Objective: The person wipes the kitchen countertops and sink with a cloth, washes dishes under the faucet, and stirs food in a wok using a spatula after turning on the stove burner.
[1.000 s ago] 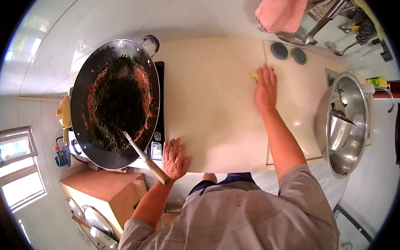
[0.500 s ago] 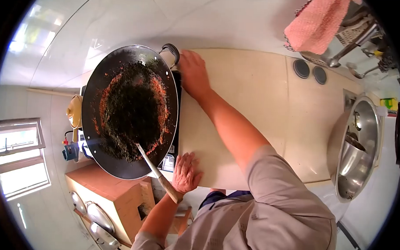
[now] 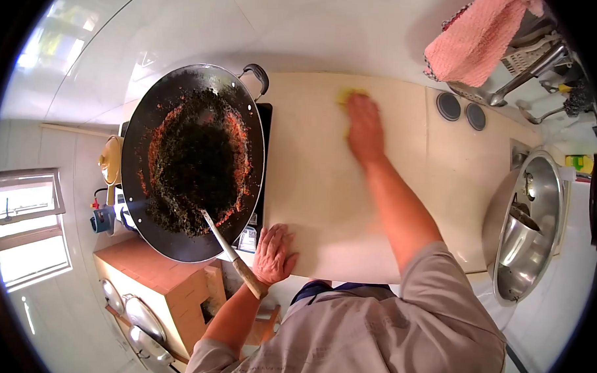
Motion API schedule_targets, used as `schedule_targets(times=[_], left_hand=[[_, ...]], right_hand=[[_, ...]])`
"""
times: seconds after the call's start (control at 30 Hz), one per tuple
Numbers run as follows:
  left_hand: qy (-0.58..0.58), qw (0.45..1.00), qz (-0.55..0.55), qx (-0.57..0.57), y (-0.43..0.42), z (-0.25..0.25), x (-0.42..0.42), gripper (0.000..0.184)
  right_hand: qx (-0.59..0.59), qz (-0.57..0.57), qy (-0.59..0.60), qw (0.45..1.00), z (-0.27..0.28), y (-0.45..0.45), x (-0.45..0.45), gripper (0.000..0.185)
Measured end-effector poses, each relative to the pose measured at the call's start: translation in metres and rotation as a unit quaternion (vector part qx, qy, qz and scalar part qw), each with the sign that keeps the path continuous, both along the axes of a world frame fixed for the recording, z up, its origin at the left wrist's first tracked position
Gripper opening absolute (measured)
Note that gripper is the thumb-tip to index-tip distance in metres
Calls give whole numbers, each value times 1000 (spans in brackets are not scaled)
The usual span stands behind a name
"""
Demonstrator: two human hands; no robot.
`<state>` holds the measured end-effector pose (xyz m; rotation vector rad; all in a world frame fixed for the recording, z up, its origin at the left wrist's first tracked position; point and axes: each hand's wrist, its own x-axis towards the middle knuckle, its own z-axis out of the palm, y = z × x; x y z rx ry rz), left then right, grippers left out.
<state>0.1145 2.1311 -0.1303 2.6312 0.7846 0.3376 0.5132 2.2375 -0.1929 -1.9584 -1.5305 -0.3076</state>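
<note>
My right hand [image 3: 365,126], blurred by motion, presses a yellow cloth [image 3: 346,96] against the cream countertop [image 3: 312,180] near the back wall. Only the cloth's edges show past my fingers and palm. My left hand [image 3: 275,258] lies flat at the front edge of the counter, its fingers stretched out. Beside it, a spatula [image 3: 233,256] leans out of a large black wok [image 3: 137,187], its wooden handle passing over my left wrist. Dark green, finely chopped leaves [image 3: 201,157] fill the wok, with reddish bits around them.
A steel basin [image 3: 498,220] with metal ware inside stands at the right. Two dark round lids [image 3: 448,106] lie near the wall. A pink towel [image 3: 471,51] and several utensils hang at the upper right. A yellow lidded pot [image 3: 111,160] sits behind the wok.
My right hand has moved right along the counter, away from beside the wok's handle, and yellow cloth now shows under it. My left hand stays at the counter edge.
</note>
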Motion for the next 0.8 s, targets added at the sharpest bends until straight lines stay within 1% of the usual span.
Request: schedule_targets(times=[0.03,0.07,0.13,0.2,0.23,0.27,0.3,0.37,0.43,0.47,0.5,0.6,0.63,0.73,0.8], left_hand=[[0,1000,0,0,-1,1,-1,56],[-2,1000,-2,-1,-2,1,-2,56],[-10,1000,-7,2,1,0,-1,56],[-13,1000,-8,4,-1,-1,-3,56],[-13,1000,-7,10,-1,0,-2,55],[-16,1000,-6,9,-1,0,-1,55],[-17,1000,-4,8,-2,0,-1,55],[-10,1000,-7,4,0,2,1,54],[-6,1000,-7,17,-1,-1,0,54],[-6,1000,-8,23,-1,-3,1,54],[-3,1000,-5,27,-2,-4,0,53],[-11,999,-5,32,-3,-8,0,54],[-21,999,-10,38,-3,-11,-2,52],[-32,998,-18,46,-3,-14,-2,49],[-24,998,-20,54,-4,-13,-2,48]], right_hand=[[-25,-29,14,999,13,-24,19,58],[-33,-57,-1,998,15,-43,37,55],[-56,-70,-33,995,21,-68,62,49],[-16,-95,-16,995,18,-64,65,45],[6,-108,-4,994,28,-55,60,43],[69,-103,-14,992,34,-38,50,43],[86,-95,-18,992,41,-17,36,41],[137,-39,-3,990,49,35,3,36],[142,60,-84,984,37,79,-20,28],[35,101,-73,992,27,91,-26,24],[-30,66,-115,991,22,96,-28,25],[16,-45,-63,997,16,77,3,25],[-28,-64,-53,996,19,62,15,30],[-64,-210,16,975,22,16,39,32],[-114,-237,39,964,28,-11,49,36]])
